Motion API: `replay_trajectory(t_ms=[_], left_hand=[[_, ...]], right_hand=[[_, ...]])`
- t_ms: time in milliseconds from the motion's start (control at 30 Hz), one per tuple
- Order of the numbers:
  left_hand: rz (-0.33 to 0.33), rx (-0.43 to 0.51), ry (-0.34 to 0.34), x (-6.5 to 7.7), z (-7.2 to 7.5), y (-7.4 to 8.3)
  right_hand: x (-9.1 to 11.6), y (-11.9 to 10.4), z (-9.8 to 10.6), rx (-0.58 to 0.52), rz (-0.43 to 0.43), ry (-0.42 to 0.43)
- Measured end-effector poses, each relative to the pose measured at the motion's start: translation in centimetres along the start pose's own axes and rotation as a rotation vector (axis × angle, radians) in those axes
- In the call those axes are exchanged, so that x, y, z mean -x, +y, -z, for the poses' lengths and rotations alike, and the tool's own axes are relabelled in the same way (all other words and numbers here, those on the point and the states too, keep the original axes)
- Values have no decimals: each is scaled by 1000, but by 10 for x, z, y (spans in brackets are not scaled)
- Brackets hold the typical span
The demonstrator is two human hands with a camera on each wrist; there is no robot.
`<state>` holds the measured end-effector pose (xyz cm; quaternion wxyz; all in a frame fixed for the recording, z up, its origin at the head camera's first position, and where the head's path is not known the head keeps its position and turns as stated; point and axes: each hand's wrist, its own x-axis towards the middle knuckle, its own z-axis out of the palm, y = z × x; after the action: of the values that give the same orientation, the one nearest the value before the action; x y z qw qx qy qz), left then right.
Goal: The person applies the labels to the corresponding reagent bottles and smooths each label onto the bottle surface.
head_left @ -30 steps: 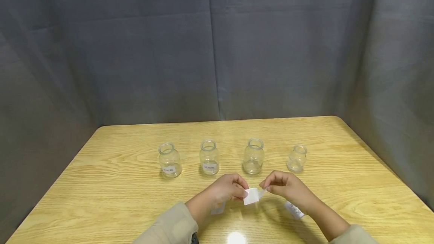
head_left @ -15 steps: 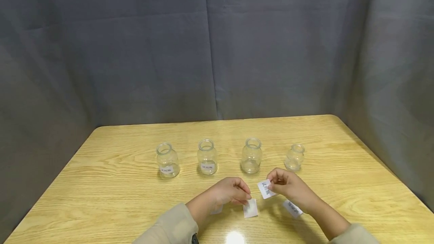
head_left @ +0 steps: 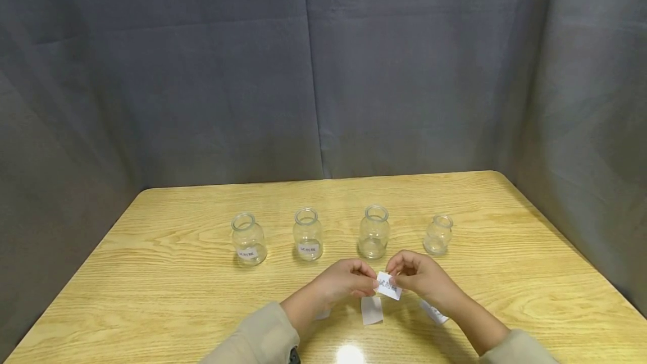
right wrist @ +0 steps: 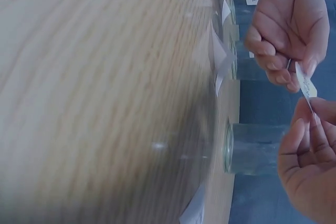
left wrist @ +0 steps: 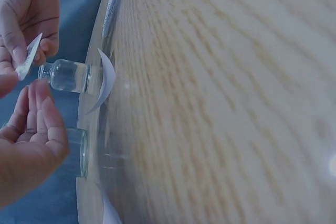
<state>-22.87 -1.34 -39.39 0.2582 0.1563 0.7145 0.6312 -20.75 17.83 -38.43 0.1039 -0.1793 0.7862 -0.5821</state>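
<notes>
A white label (head_left: 389,286) with printed characters is held up over the near part of the table. My right hand (head_left: 422,277) pinches its right side between thumb and fingers. At its left edge, the thumb and fingertips of my left hand (head_left: 341,282) pinch it too. In the right wrist view the label (right wrist: 305,83) bridges the two hands, seen nearly edge-on. A blank backing paper (head_left: 372,310) lies on the table just below the hands. Another printed label (head_left: 433,312) lies under my right forearm, partly covered.
Beyond the hands stand a labelled glass jar (head_left: 248,239), a second labelled jar (head_left: 308,235), an unlabelled jar (head_left: 373,233) and a smaller jar (head_left: 438,236) in a row. Another pale paper piece (head_left: 323,314) shows beside my left wrist. Grey cloth (head_left: 313,72) surrounds the wooden table (head_left: 151,274).
The label was peeled off its backing by my right hand. The backing was let go by my left hand and dropped to the table. The label then moved left to my left fingertips.
</notes>
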Motion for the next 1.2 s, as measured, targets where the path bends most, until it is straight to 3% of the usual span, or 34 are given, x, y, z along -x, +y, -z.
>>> replay_trajectory(t_ms=[200,433,600,1067,1200], left_hand=[[-37,3,52,-2,-1,0],[-50,-8,178,-7,0,0],[-59,-10,221,-14,1,-2],[-112,-301,338,-31,4,-6],[-149,-346,367,-33,5,-6]], right_hand=[[-3,-2,-4,7,-5,20],[-7,-1,-5,-12,-73,82],[-11,3,-5,-41,-114,129],[-31,16,-8,40,-135,264],[-36,16,-9,46,-139,320]])
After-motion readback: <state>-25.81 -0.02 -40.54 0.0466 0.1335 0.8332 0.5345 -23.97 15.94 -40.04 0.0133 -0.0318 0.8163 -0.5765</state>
